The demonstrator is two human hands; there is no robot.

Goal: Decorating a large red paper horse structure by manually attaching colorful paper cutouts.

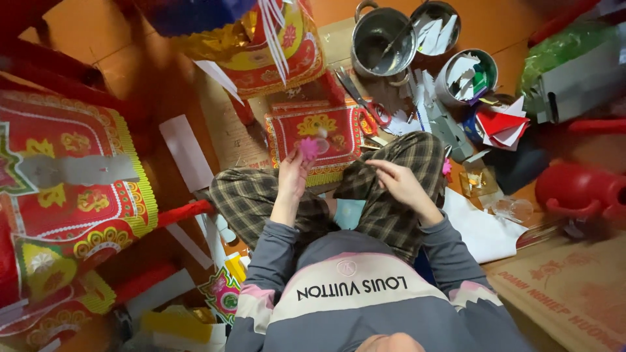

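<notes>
Your left hand (291,175) is raised over your left knee, fingers pinched on a small pink paper flower (309,148), soft and frilled at the edge, with a pale round piece just beside it. The flower is roughly round, so no long axis can be made out; its face looks turned up toward you, though it is blurred. Your right hand (399,182) rests above your right knee, fingers curled close together; whether they pinch anything is too small to tell. Your checked trousers (391,169) are woven and matte. Just beyond the flower lies a flat red paper panel (318,130) printed with yellow ornament. Farther off stand a shiny metal pot (380,40) and a round tin (464,75) stuffed with paper scraps, with red-handled scissors (366,104) lying slantwise between pot and panel. Your own sweatshirt hides your lap.
</notes>
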